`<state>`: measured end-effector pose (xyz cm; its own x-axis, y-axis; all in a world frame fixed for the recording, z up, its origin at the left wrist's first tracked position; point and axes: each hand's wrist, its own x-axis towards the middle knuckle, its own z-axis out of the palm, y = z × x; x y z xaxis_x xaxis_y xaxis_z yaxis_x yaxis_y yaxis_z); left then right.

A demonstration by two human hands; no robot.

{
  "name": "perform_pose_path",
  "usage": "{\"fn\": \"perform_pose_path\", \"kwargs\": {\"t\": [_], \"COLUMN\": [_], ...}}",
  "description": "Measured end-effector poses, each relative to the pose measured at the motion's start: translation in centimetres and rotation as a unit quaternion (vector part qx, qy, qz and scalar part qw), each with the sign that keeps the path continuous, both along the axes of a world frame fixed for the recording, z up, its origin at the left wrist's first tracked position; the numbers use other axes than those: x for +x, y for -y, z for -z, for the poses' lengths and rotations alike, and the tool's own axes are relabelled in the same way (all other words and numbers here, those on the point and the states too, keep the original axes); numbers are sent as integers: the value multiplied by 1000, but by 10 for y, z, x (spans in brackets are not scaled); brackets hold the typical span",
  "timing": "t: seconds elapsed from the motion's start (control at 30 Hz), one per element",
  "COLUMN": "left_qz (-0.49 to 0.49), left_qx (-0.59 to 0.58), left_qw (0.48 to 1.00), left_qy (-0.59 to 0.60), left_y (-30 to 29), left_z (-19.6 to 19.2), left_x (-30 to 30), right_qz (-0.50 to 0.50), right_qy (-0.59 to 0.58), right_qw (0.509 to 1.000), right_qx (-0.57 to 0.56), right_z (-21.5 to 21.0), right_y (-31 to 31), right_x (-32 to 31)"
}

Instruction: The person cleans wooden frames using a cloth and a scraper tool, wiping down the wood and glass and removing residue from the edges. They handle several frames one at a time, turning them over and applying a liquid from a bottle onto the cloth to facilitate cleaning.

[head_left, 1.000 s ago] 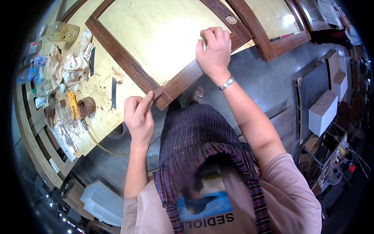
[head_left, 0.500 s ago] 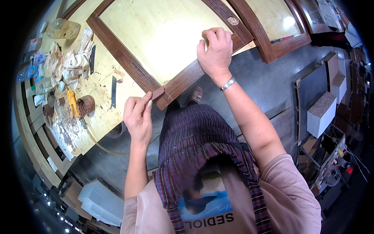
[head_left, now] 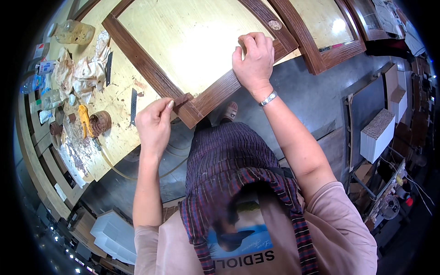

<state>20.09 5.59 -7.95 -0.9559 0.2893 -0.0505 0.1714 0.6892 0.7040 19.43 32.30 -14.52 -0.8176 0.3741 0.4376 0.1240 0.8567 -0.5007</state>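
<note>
My left hand [head_left: 153,126] is closed in a pinch on a small brown strip, apparently sandpaper [head_left: 184,99]. The strip lies against the near left corner of a dark brown wooden frame [head_left: 146,62], which rests on the table and overhangs its edge. My right hand [head_left: 253,62], fingers curled, grips the near rail of the same frame toward its right end. The undersides of those fingers are hidden. On the frame's right side lies a small round, shiny piece [head_left: 275,24].
A second brown frame [head_left: 316,59] lies to the right. Crumpled stained rags [head_left: 82,73], a cloudy plastic jar [head_left: 73,33], a dark flat blade [head_left: 134,106], a yellow-handled tool [head_left: 84,120] with a hose and a brown roll [head_left: 100,123] lie on the table [head_left: 121,142] at left. White-sided boxes [head_left: 378,135] stand right.
My left hand has shifted left and slightly up along the frame corner with the brown strip, which now looks more bent. My right hand has stayed in place.
</note>
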Motion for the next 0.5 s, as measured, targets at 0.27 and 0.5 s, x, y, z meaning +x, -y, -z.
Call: {"fn": "perform_pose_path", "kwargs": {"t": [0.27,0.5], "left_qz": [72,-52], "left_qx": [-127,63], "left_qw": [988,974], "left_qy": [56,209], "left_y": [-8,8], "left_z": [-22,2], "left_x": [-24,2], "right_qz": [3,7], "right_qy": [-5,-2], "right_qw": [1000,1000], "right_qx": [-4,-3], "right_z": [1,1], "right_y": [-1,-1], "right_x": [0,0]}}
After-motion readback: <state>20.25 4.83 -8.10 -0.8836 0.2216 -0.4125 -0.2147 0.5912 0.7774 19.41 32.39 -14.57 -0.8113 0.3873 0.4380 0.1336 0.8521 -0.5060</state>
